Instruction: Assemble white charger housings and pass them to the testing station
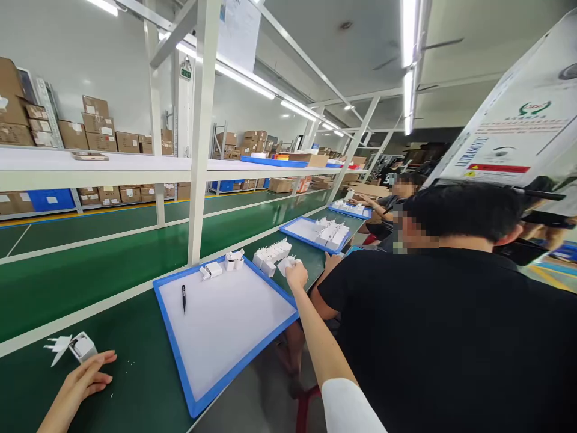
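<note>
Along the green bench (139,352), R hand (297,275) pinches a white pc. (285,264) beside the row of white boxes (271,254); L hand (88,380) lies loosely spread by an open white unit (83,347), contact unclear from my remote seat. Btwn. the hands: a blue-rimmed tray (225,343) w/ a black pen-like tool (184,299). Risks, I'd judge: R knuckles could topple the row if jostled by the co-worker's sleeve (331,285) nearby; a careless L finger could tip the unit.

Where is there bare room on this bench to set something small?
Most of the nearest tray, between the pen and the near rim; also the bench between tray and left hand, save some specks. Crowded: around the right hand, beside white blocks.
</note>
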Demonstrator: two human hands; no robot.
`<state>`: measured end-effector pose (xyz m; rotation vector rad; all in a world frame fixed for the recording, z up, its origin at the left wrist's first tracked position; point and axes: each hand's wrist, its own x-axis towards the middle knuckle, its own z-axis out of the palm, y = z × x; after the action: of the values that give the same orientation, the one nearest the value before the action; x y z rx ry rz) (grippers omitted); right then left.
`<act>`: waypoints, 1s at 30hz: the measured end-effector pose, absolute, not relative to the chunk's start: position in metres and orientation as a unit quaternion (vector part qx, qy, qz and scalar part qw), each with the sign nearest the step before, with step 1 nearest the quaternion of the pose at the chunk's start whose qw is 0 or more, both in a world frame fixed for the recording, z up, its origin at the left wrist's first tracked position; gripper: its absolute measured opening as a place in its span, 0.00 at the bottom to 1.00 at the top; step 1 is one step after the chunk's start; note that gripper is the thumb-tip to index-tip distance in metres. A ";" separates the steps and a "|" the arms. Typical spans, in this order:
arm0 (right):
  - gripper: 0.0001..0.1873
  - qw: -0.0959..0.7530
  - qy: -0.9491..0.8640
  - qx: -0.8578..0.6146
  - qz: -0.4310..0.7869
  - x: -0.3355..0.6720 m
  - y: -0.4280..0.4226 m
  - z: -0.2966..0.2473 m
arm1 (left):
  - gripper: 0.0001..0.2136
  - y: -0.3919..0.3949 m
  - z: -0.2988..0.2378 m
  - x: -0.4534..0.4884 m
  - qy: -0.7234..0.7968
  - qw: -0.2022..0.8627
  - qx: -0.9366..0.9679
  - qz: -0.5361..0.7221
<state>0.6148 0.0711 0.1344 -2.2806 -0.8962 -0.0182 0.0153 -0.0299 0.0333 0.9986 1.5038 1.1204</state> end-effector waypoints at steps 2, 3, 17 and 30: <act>0.13 0.327 -0.329 -0.886 0.016 0.626 0.078 0.116 | 0.31 -0.030 0.031 0.015 0.622 0.484 0.398 0.469; 0.13 0.323 -0.328 -0.887 0.025 0.629 0.083 0.109 | 0.31 -0.029 0.031 0.016 0.621 0.485 0.389 0.477; 0.14 0.265 -0.417 -0.866 0.073 0.648 0.134 0.087 | 0.29 -0.037 0.057 0.029 0.623 0.480 0.373 0.493; 0.13 0.207 -0.458 -0.864 0.029 0.636 0.118 0.107 | 0.28 -0.044 0.072 0.034 0.629 0.472 0.400 0.470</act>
<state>0.6358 0.1183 0.1067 -2.4073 -1.2753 0.0808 0.0340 -0.0435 0.0724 0.9803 1.5397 1.1517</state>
